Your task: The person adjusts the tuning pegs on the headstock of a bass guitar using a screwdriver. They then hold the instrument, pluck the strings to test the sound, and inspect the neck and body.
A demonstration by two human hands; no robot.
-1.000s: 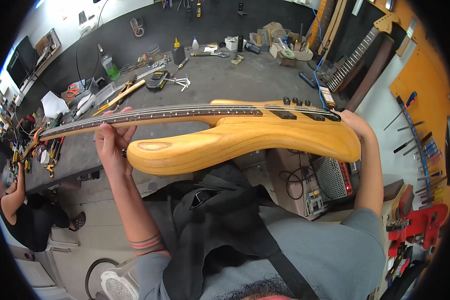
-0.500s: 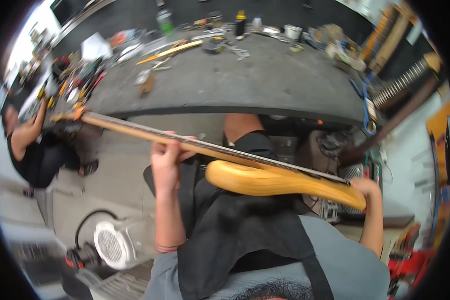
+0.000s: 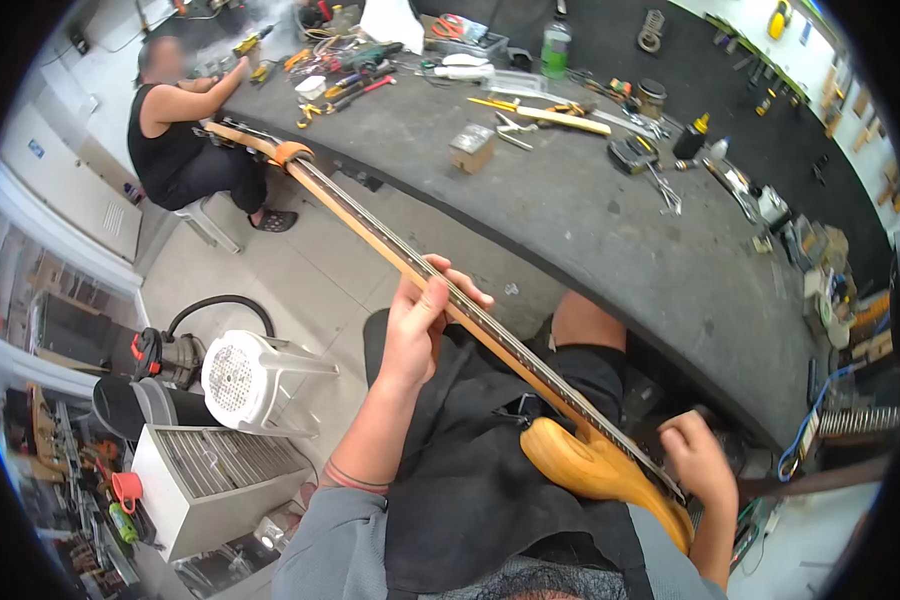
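Observation:
A bass guitar (image 3: 560,465) with a honey-coloured wooden body rests across my lap. Its long neck slants up to the far left, with an orange band (image 3: 292,153) around it near the headstock (image 3: 232,133). My left hand (image 3: 420,325) is wrapped around the middle of the neck, thumb on the near side and fingers reaching past the strings. Beside the strings at the body end is my right hand (image 3: 700,460), its fingers curled in. Its fingertips are hidden, so whether it touches the strings or holds anything cannot be made out.
A dark workbench (image 3: 570,230) runs beyond my knees, bearing a small block (image 3: 472,147), a green bottle (image 3: 556,45), a tape measure (image 3: 633,153) and hand tools. A seated person (image 3: 185,125) works at its left end. White stool (image 3: 235,378) and vacuum cleaner (image 3: 170,355) stand at left.
The view has turned, and the bass guitar now slants more steeply across it. My right hand has come off the end of the body to beside the strings. The left stays on the neck.

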